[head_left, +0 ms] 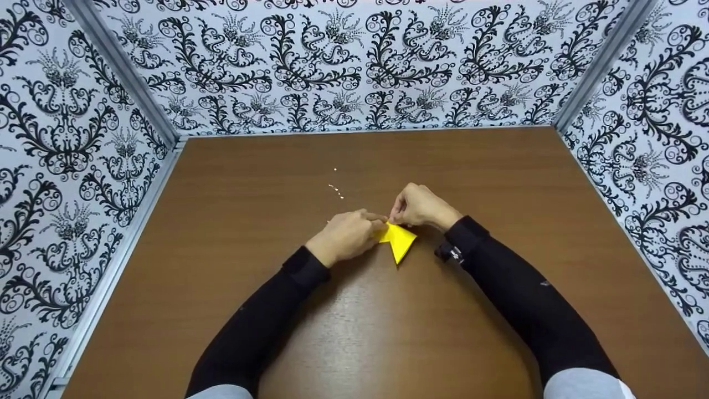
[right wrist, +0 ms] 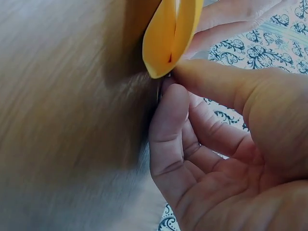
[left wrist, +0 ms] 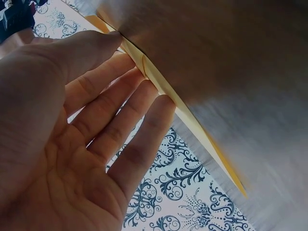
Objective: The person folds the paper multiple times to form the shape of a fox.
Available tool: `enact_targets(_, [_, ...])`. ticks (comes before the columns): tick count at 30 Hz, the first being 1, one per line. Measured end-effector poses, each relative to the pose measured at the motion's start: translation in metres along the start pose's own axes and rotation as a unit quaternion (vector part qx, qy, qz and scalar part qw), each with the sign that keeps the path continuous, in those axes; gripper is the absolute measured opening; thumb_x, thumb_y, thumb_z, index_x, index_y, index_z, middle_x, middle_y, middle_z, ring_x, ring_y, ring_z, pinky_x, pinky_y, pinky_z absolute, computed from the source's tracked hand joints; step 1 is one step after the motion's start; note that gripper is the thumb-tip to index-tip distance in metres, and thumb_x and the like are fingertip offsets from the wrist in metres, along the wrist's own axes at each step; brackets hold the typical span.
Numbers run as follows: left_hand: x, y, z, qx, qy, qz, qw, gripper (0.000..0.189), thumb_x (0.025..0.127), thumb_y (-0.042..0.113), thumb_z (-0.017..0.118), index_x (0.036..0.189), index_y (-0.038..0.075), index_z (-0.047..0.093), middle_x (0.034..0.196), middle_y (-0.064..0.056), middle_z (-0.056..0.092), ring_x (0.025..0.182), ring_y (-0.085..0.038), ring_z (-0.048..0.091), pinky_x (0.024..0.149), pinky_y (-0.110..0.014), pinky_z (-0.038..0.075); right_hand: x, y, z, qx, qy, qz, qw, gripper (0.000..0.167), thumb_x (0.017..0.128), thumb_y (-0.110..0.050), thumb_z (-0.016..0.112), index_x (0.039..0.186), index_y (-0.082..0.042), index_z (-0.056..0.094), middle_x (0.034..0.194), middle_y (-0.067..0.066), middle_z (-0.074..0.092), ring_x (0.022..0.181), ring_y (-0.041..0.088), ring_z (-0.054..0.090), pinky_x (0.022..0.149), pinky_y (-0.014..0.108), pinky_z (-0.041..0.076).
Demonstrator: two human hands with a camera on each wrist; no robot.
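Observation:
A folded piece of yellow paper [head_left: 402, 243], pointed at its near end, lies on the table between the two hands. My left hand [head_left: 350, 234] rests its fingertips on the paper's left part. In the left wrist view the fingers [left wrist: 130, 134] are stretched out, their tips along the paper [left wrist: 195, 124], with the thumb tip at its edge. At the paper's far corner, my right hand [head_left: 422, 206] pinches with thumb and forefinger. The right wrist view shows the paper's folded layers [right wrist: 159, 43] slightly parted, right by the thumb tip; the exact contact is partly hidden.
Several small white flecks [head_left: 337, 191] are scattered on the brown wooden table [head_left: 249, 183] beyond the left hand. Patterned black-and-white panels [head_left: 354, 61] in metal frames stand around the back and sides. A black band with a small device [head_left: 454, 252] sits at the right wrist.

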State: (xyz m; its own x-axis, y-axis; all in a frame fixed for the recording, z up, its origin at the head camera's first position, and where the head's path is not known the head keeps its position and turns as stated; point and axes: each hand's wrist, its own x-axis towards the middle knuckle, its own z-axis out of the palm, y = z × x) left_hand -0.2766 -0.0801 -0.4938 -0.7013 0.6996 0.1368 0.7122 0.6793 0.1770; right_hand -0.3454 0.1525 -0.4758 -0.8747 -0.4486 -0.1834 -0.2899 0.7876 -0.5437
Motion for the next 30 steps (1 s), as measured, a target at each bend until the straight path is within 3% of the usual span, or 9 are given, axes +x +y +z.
enact_targets(13, [-0.001, 0.002, 0.002, 0.018, -0.006, 0.001, 0.9998, 0.030, 0.111, 0.014, 0.079, 0.140, 0.015, 0.084, 0.153, -0.004, 0.080, 0.134, -0.033, 0.078, 0.106, -0.049, 0.070, -0.005, 0.000, -0.001, -0.011, -0.019, 0.033, 0.9992, 0.011, 0.104, -0.017, 0.091, 0.098, -0.009, 0.092, 0.094, 0.009, 0.088, 0.069, 0.013, 0.072, 0.064, 0.021, 0.057])
enact_targets(30, [-0.001, 0.001, 0.002, 0.029, -0.010, -0.013, 0.9995, 0.032, 0.113, 0.019, 0.078, 0.144, 0.016, 0.083, 0.154, -0.005, 0.079, 0.130, -0.031, 0.079, 0.105, -0.048, 0.071, -0.027, 0.008, -0.006, -0.021, -0.023, 0.021, 0.9993, 0.010, 0.103, -0.017, 0.091, 0.098, -0.008, 0.092, 0.093, 0.008, 0.086, 0.070, 0.015, 0.072, 0.066, 0.022, 0.058])
